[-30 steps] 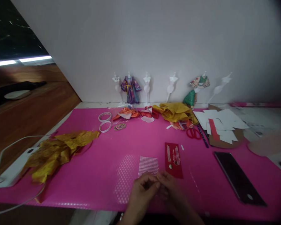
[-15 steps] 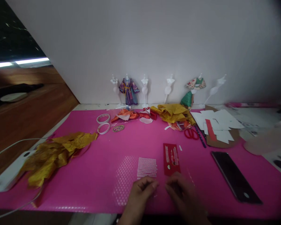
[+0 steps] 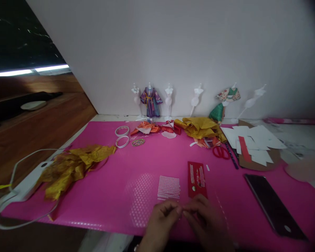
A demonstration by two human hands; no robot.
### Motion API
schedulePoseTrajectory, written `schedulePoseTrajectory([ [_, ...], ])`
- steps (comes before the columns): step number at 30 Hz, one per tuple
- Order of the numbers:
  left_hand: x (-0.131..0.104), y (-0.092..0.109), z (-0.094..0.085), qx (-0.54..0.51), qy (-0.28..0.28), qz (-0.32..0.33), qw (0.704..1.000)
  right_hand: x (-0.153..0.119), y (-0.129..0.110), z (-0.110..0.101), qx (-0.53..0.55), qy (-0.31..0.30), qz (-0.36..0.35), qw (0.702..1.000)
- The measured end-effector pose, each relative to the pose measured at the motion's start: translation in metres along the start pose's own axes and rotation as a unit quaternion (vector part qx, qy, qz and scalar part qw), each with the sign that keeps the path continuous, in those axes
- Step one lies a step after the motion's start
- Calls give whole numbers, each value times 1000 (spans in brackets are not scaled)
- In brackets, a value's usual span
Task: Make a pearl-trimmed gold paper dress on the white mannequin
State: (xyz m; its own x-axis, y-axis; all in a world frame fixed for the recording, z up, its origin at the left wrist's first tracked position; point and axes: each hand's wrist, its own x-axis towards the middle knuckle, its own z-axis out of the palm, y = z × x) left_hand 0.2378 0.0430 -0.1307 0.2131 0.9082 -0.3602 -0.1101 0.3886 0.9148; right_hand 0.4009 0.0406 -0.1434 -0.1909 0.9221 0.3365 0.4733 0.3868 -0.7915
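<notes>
My left hand (image 3: 165, 217) is closed in a pinch at the front edge of the pink mat (image 3: 102, 196). Its fingertips almost meet those of my right hand (image 3: 201, 215), which is pinched too. Whatever lies between the fingers is too small and blurred to make out. Just beyond the left fingers is a sheet of small pearl-like beads in rows (image 3: 168, 188). A red card (image 3: 196, 180) bearing rows of white beads lies beyond my right hand, which covers its near edge slightly. Next to the card sits a tiny white strip (image 3: 208, 168).
Crumpled gold fabric (image 3: 78, 162) and a white power strip (image 3: 28, 185) lie left. Two tape rolls (image 3: 122, 136) stand mid-left. Several small dress forms (image 3: 168, 99) line the wall. Red scissors (image 3: 221, 152), white paper pieces (image 3: 254, 140) and a dark phone (image 3: 275, 206) are right.
My two hands have come together, the right fingertips moving left toward the left ones. The view has turned slightly left, so everything appears shifted right.
</notes>
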Motion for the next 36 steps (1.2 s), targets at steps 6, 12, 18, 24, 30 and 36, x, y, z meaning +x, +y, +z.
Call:
schedulePoseTrajectory([
  [6,-3,-9,-3,99,7,42,994,-9,8,0,-21,-83,-2,996],
  [12,-9,-33,-20,212,-9,93,973,-18,19,6,4,-167,137,976],
  [18,-11,-45,-38,405,66,303,860,6,12,1,-84,-179,214,957],
  [24,-12,-44,-36,478,19,328,814,24,16,13,-146,-191,221,945],
  [30,-10,-49,-36,482,22,326,813,30,25,21,-179,-202,213,939],
  [36,-8,-52,-36,471,23,340,814,35,28,21,-177,-197,221,939],
])
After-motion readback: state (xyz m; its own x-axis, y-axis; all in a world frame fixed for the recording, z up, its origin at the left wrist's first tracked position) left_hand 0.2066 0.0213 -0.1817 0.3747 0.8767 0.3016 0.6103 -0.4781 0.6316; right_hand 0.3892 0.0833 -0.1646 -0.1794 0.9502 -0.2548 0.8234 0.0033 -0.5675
